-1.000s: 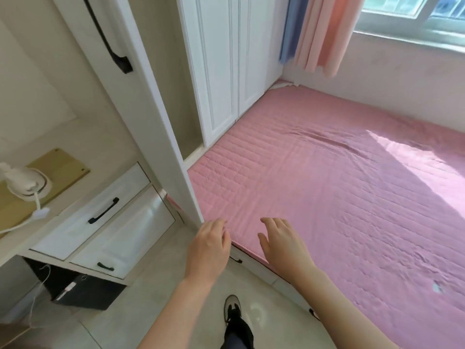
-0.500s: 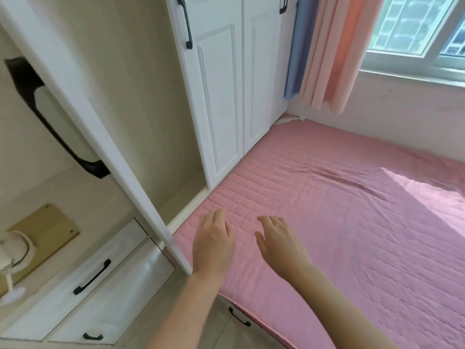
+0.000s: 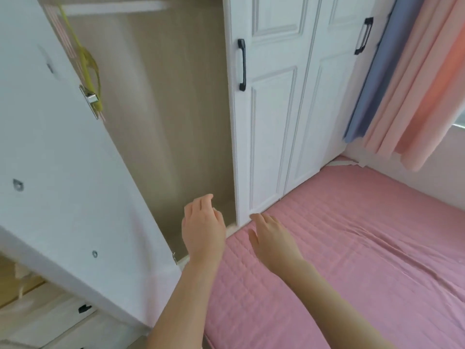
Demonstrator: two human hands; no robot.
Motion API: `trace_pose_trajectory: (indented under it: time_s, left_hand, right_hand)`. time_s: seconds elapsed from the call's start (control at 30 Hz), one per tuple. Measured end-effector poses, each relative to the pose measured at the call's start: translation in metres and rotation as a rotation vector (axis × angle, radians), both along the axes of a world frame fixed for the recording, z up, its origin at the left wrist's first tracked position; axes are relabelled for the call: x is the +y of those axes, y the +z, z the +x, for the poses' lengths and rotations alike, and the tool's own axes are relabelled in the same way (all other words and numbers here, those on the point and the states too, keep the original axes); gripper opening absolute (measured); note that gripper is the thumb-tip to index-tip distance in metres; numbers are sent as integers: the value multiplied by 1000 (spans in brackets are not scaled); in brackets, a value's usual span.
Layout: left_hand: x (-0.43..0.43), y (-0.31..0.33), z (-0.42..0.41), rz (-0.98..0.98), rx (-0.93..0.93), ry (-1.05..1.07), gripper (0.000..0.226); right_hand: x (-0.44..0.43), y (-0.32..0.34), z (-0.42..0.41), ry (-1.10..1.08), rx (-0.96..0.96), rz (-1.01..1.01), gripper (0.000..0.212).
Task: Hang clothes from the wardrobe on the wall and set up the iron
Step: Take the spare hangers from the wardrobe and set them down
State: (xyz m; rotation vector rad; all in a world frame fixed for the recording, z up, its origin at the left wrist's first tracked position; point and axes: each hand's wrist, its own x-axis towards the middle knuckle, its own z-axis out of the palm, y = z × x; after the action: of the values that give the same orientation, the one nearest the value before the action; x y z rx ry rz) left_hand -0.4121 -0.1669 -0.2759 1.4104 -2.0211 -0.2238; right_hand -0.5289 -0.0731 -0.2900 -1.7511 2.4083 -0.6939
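Left hand (image 3: 203,230) has risen before wardrobe (image 3: 166,122), top cropped.

A bed (image 3: 377,285) under a pink quilted cover (image 3: 239,298) fills the right side of the room. Its long side sits flush against the closed white wardrobe doors (image 3: 271,147) and its far end against the wall below the curtains (image 3: 402,96). The cover lies flat apart from long creases (image 3: 392,250) running across its middle. A white strip (image 3: 344,162) shows at the bed's far corner.
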Motion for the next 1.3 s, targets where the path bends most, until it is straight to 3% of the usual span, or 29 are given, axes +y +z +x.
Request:
trace_pose_trajectory:
  time_s: [0.43, 0.7, 0.87, 1.07, 1.3]
  left_hand:
    - [-130, 81, -7, -115, 62, 304, 35]
    - [-200, 142, -6, -244, 71, 343, 39]
    - [-249, 179, 3, -342, 55, 406, 40]
    - [-306, 212, 20, -263, 127, 475, 42]
    - [-344, 231, 27, 65, 266, 590, 44]
  right_hand:
    - [-167, 83, -34, 315, 41, -142, 36]
    - [-264, 143, -25, 429, 34, -206, 16]
    - [-315, 169, -18, 492, -9, -228, 29]
    - [-365, 187, -9, 538, -55, -233, 29]
    - [-412, 200, -3, 577, -175, -217, 36]
